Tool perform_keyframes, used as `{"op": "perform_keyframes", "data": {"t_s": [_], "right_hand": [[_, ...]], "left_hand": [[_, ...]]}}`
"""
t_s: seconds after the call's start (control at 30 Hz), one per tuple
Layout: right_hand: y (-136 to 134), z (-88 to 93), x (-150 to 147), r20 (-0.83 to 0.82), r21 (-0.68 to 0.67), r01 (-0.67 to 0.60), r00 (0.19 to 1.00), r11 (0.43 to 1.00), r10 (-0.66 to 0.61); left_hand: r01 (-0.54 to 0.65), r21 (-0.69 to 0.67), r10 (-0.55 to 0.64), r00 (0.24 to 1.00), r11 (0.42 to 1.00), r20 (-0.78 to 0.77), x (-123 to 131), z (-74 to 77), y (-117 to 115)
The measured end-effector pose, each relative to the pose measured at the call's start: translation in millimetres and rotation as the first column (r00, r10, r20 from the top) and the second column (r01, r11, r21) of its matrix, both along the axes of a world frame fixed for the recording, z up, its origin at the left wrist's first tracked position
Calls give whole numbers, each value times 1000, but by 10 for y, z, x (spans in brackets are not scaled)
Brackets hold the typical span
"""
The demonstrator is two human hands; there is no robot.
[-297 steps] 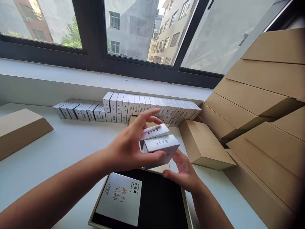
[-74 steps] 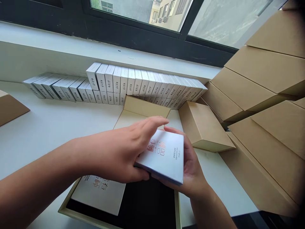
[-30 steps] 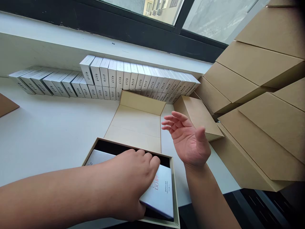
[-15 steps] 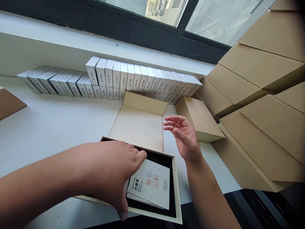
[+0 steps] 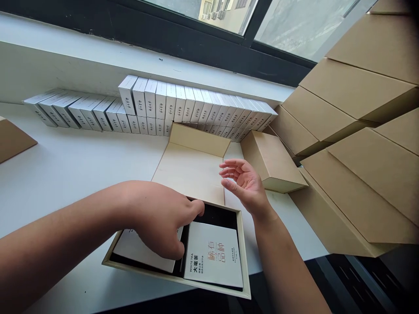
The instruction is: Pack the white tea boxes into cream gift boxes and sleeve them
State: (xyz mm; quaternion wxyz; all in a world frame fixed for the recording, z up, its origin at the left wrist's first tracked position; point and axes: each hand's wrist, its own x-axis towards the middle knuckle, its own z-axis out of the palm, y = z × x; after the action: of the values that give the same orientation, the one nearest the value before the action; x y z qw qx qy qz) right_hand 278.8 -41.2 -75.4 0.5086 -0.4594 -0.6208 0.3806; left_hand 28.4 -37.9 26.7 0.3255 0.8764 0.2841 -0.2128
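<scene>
An open kraft gift box point(image 5: 245, 261) with a black lining lies at the table's near edge, its lid flap point(image 5: 193, 163) folded back flat. Two flat white tea boxes lie side by side inside. My left hand point(image 5: 163, 218) rests on the left tea box point(image 5: 137, 250), fingers curled over its right edge at the gap between the two. The right tea box point(image 5: 214, 255) with orange characters lies flat and untouched. My right hand point(image 5: 244, 183) hovers above the lid flap's right edge, palm turned left, fingers apart and holding nothing.
Several small white cartons point(image 5: 183, 107) stand in rows against the window sill. Closed kraft boxes point(image 5: 356, 131) are stacked at the right, one point(image 5: 273, 161) lying beside the flap. Another kraft box point(image 5: 13, 139) sits at the far left on the white table point(image 5: 72, 165).
Both hands held a flat tea box, then my left hand laid it in the right side of the gift box. That hand has since shifted onto the left tea box; my right hand stays raised.
</scene>
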Motion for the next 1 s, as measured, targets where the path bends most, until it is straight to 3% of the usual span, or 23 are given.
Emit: {"op": "perform_keyframes", "data": {"t_s": [0.17,0.53,1.0], "right_hand": [[-25,-1,-3,17,-25,-5,1000,1000,5],[-18,-13,-10,71,-47,8,997,999,-5],[-16,-29,-6,70,-57,14,998,998,-10]], "left_hand": [[-31,40,34,997,999,-68,75,-56,-51],[-15,135,21,999,991,-44,134,-183,-118],[30,136,-27,999,990,-19,111,-134,-93]]}}
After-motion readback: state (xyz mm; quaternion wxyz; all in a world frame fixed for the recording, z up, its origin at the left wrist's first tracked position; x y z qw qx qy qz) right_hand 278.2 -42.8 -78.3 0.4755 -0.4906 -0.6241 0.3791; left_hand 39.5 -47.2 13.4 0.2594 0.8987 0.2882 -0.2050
